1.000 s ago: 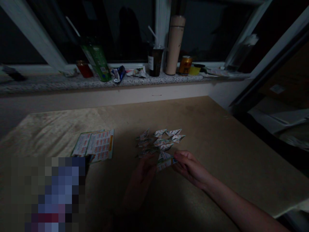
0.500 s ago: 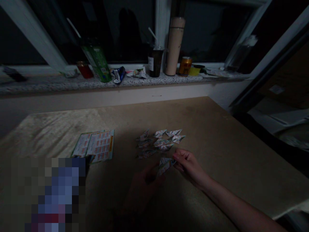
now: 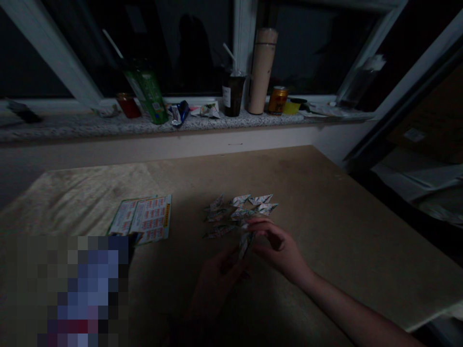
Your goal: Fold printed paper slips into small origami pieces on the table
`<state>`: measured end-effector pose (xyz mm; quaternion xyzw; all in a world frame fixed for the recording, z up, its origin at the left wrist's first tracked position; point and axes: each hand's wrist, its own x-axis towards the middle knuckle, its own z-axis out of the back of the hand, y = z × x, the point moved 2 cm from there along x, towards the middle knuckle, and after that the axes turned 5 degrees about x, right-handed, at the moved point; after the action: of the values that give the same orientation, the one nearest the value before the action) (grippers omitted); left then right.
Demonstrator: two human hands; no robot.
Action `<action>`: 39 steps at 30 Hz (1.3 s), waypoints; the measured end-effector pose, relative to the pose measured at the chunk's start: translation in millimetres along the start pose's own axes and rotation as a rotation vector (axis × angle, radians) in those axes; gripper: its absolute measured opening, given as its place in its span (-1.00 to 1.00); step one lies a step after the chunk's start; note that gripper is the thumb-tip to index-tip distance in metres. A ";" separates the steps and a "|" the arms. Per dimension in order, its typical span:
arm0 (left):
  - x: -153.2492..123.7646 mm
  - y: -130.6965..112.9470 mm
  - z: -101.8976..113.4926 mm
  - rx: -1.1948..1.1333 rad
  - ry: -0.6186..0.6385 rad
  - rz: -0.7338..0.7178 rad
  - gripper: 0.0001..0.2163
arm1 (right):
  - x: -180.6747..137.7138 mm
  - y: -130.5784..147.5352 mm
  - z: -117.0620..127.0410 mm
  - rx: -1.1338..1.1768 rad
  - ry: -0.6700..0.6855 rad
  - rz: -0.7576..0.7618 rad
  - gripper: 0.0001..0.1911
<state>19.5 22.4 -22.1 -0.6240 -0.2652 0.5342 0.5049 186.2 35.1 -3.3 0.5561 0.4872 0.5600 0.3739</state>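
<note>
My left hand, dim in shadow, holds a small folded paper piece with printing on it between thumb and fingers. Just right of that piece is my right hand, its thumb and fingers apart and curved around the paper's right side. Whether its fingertips touch the paper is hard to tell in the low light. Beyond both hands, several similar folded paper pieces lie grouped on the table. My right fingers cover part of the nearest ones.
Flat printed sheets lie to the left, beside a pixelated area. Along the granite windowsill stand a green bottle, a dark cup with a straw, a tall pinkish flask and an orange can.
My right hand has let go of the folded paper and spread its fingers. The paper has turned more upright in my left hand, which stays nearly in place.
</note>
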 end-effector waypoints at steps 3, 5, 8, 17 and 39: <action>-1.1 -1.4 -1.0 -0.016 0.016 0.005 -0.66 | -2.7 -0.6 -5.6 0.027 0.038 -0.066 -0.67; -2.3 -1.7 -1.5 -0.010 0.029 0.006 -0.69 | -4.5 -0.7 -8.2 -0.002 0.041 -0.118 -0.65; -2.8 -1.0 -1.9 -0.005 0.034 0.004 -0.73 | -6.2 -0.3 -10.3 -0.053 0.061 -0.129 -0.68; -1.6 -1.9 -1.1 -0.023 0.030 -0.003 -0.77 | -7.7 -2.6 -10.4 -0.155 0.093 -0.099 -0.64; 8.0 8.1 7.1 -0.564 -0.023 0.061 -0.76 | -7.4 4.1 -10.7 -0.345 0.315 0.239 -0.63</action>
<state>13.4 29.0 -32.2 -0.7413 -0.3903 0.4614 0.2921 176.9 25.7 -0.3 0.4438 0.3675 0.7547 0.3137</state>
